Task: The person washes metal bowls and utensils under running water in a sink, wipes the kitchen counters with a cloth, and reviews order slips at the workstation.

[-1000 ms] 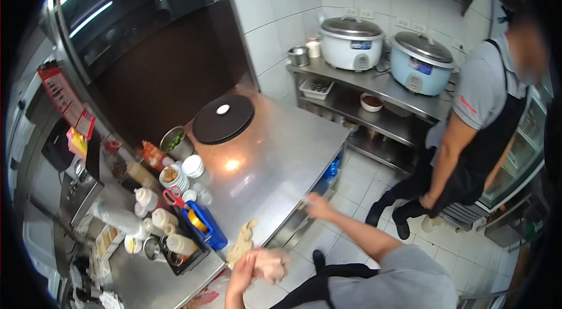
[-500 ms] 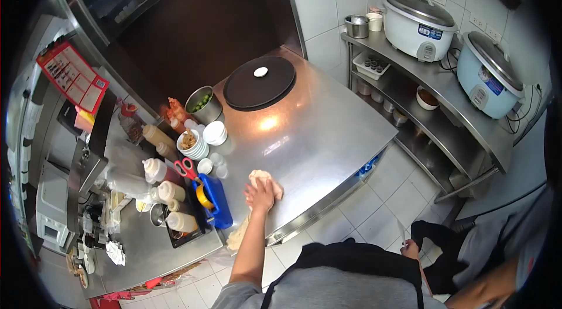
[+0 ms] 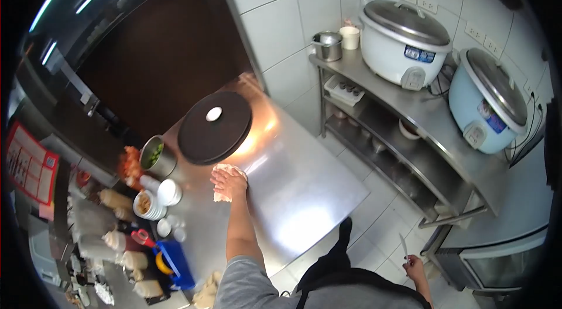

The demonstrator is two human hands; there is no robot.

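My left hand holds a pale, crumpled cloth down against the stainless steel counter, its fingers laid over the top. Just beyond the fingers sits a round black plate-like disc with a small white piece on it. Low at my side, over the floor, my right hand is closed around the handle of a knife, whose thin blade points up and away. A second beige cloth lies at the counter's near edge, left of my arm.
Along the left stand a metal pot of green pieces, white bowls, squeeze bottles and a blue holder with red-handled scissors. Two rice cookers top a steel shelf at right.
My left hand and the cloth have slid farther across the counter, close to the black disc. The view has shifted right. The other person at the right is out of view. The knife stays in my right hand.
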